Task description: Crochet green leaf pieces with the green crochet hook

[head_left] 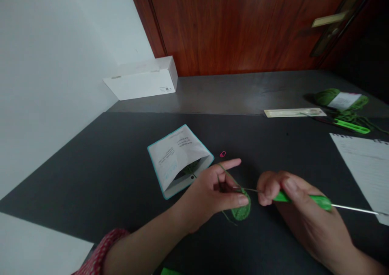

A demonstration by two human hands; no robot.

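My left hand (217,192) pinches a small round green crochet piece (242,210) between thumb and fingers, with green yarn running over its raised index finger. My right hand (299,204) is closed on a crochet hook with a green handle (304,198). The hook's metal tip points left into the piece's top edge, and its metal tail sticks out to the right. Both hands hover low over the dark table (121,173).
An open white pouch with teal edging (179,159) lies just left of my left hand, a pink stitch marker (223,154) beside it. A green yarn skein (340,98), green-handled scissors (349,125), a flat packet (294,112), a printed sheet (367,165) and a white box (144,78) lie farther off.
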